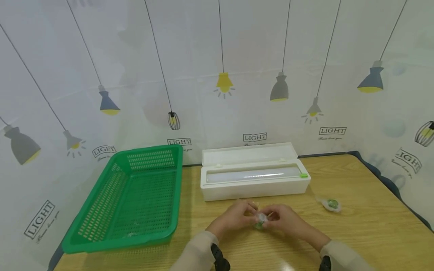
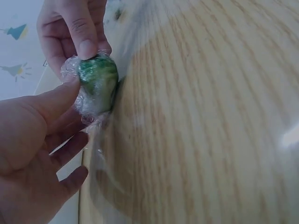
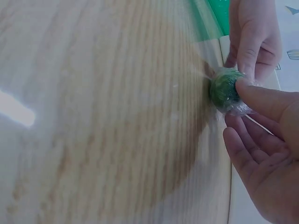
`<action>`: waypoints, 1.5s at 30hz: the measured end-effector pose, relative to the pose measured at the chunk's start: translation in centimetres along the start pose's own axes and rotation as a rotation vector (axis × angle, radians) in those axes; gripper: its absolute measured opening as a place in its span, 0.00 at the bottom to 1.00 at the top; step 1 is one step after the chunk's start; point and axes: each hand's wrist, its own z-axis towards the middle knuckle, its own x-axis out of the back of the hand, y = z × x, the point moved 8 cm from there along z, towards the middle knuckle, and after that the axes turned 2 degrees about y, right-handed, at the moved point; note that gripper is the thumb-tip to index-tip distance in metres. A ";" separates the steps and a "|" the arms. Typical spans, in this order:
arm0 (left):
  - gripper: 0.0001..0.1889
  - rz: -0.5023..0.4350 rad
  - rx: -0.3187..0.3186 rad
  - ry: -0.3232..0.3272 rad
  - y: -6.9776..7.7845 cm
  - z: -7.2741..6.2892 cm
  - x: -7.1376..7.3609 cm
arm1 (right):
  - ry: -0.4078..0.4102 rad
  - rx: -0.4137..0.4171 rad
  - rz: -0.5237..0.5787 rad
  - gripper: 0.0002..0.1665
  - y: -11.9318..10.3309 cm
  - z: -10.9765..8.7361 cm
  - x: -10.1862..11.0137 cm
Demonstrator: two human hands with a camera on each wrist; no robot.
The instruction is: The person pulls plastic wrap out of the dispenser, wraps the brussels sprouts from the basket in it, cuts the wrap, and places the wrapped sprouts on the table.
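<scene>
Both hands meet over the table, just in front of a white cling film dispenser (image 1: 255, 191). Between them is a small rounded green piece of produce (image 2: 99, 79) in crumpled clear film; its exact kind I cannot tell. My left hand (image 1: 239, 215) pinches the wrapping at one side, thumb against the film and the lower fingers spread. From the other side my right hand (image 1: 283, 220) grips it, with the thumb (image 3: 259, 95) pressed on the green surface. Loose film bunches around the piece in the left wrist view.
The dispenser's lid (image 1: 249, 153) stands raised behind a film roll (image 1: 254, 175), with a bright green slider (image 1: 303, 175) at its right end. A second wrapped green piece (image 1: 333, 204) lies to the right. At left is a green plastic basket (image 1: 174, 210).
</scene>
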 end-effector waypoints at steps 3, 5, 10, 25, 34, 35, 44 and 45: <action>0.09 -0.069 0.007 -0.002 -0.1 0.1 -0.2 | 0.000 -0.012 -0.004 0.19 0.5 0.3 0.2; 0.10 -0.076 0.026 -0.002 -0.1 0.2 -0.3 | -0.001 -0.023 0.004 0.19 0.7 0.4 0.3; 0.12 -0.030 0.036 0.024 -0.1 0.4 -0.3 | 0.001 -0.025 0.039 0.21 0.8 0.6 0.4; 0.11 -0.219 0.067 0.001 -0.9 0.0 -0.5 | 0.002 -0.003 -0.003 0.17 1.0 0.8 0.9; 0.11 -0.150 0.151 0.046 -1.3 0.0 -0.4 | 0.043 -0.060 0.037 0.22 1.3 0.5 1.1; 0.12 -0.146 0.157 0.048 -1.3 0.0 -0.4 | 0.037 -0.060 0.047 0.22 1.3 0.5 1.1; 0.12 -0.140 0.217 0.100 -1.4 -0.3 -0.3 | 0.008 -0.084 0.040 0.24 2.0 0.8 1.3; 0.12 -0.142 0.230 0.111 -1.4 -0.4 -0.2 | 0.015 -0.078 0.033 0.23 2.0 0.9 1.3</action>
